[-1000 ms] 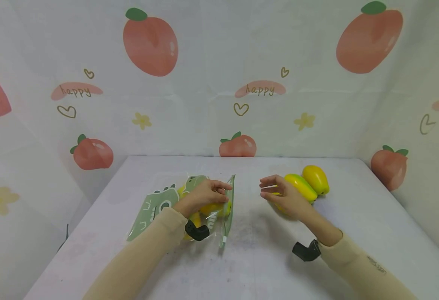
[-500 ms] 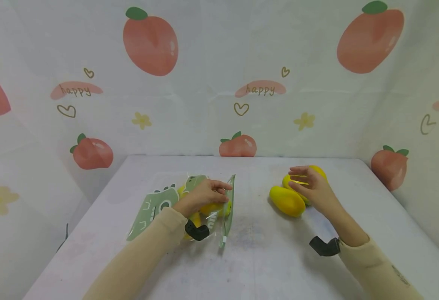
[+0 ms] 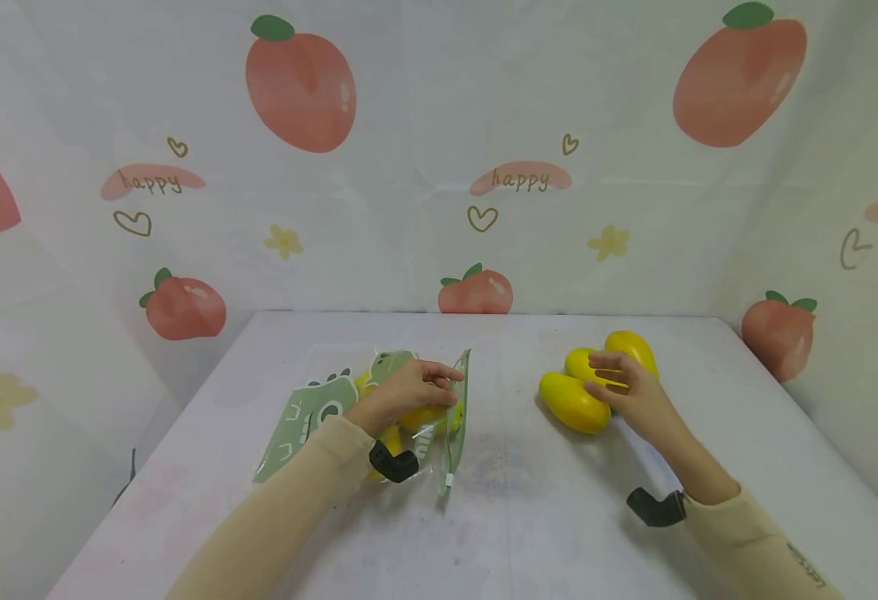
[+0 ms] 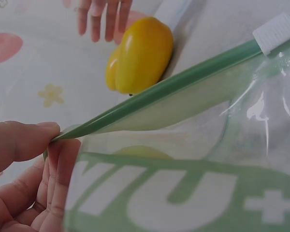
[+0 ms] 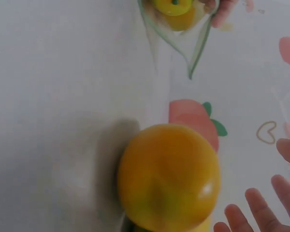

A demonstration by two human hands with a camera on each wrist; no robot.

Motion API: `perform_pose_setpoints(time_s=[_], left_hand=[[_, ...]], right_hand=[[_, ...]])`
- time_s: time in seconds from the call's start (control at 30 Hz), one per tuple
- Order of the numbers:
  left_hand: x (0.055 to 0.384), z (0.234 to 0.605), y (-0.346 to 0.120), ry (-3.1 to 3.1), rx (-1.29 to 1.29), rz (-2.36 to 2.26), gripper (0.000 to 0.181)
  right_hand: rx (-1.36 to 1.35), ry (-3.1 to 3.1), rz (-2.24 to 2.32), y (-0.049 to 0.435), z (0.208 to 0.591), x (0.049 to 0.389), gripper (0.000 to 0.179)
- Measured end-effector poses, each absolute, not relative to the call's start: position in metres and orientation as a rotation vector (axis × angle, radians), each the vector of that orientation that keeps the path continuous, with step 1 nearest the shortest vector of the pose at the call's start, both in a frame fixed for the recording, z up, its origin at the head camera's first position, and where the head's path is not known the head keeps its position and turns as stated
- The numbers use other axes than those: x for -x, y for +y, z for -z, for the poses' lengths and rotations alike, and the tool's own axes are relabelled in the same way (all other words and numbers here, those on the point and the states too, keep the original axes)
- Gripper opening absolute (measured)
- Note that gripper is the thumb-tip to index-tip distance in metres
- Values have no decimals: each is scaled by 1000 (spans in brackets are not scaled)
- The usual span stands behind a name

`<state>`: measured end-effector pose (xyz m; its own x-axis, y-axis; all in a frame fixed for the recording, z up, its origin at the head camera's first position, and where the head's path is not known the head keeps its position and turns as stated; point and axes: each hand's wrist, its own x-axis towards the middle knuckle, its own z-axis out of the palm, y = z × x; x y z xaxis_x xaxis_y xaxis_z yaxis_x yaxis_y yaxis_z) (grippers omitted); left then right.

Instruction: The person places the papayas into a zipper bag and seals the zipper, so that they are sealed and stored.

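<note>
My left hand [image 3: 408, 392] pinches the green rim of a clear zip bag [image 3: 299, 425] between thumb and fingers. The bag lies on the left half of the table with a dinosaur-like print, and yellow mangoes [image 3: 416, 419] show inside it. In the left wrist view, a white slider [image 4: 275, 34] sits on the green zip. My right hand [image 3: 641, 398] hovers with loosely spread fingers over a group of three mangoes. The front mango [image 3: 575, 404] is in full view, the middle mango [image 3: 579, 365] is partly hidden by my fingers, and the back mango [image 3: 634, 348] lies farthest right.
The white table [image 3: 484, 533] carries the bag and the loose mangoes. A printed cloth [image 3: 408, 225] with peaches hangs behind and around the sides. A thin dark cord [image 3: 132, 471] shows by the table's left edge.
My right hand has moved right from in front of the front mango, uncovering it. The middle mango now shows yellow where it showed green. My left hand and the bag stay put.
</note>
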<state>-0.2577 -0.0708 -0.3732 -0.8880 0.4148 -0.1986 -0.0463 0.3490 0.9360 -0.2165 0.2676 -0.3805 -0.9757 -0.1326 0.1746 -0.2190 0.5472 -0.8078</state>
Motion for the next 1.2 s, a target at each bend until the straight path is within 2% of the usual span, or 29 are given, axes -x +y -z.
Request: perform_pose_setpoints(time_s=[0.77, 1.2], left_hand=[[260, 374, -72, 2198, -321, -1570, 38], [260, 375, -71, 2191, -315, -1589, 37]], right_hand=[[-378, -2750, -1369, 253, 411, 227, 50], [-375, -2935, -1266, 243, 413, 228, 71]])
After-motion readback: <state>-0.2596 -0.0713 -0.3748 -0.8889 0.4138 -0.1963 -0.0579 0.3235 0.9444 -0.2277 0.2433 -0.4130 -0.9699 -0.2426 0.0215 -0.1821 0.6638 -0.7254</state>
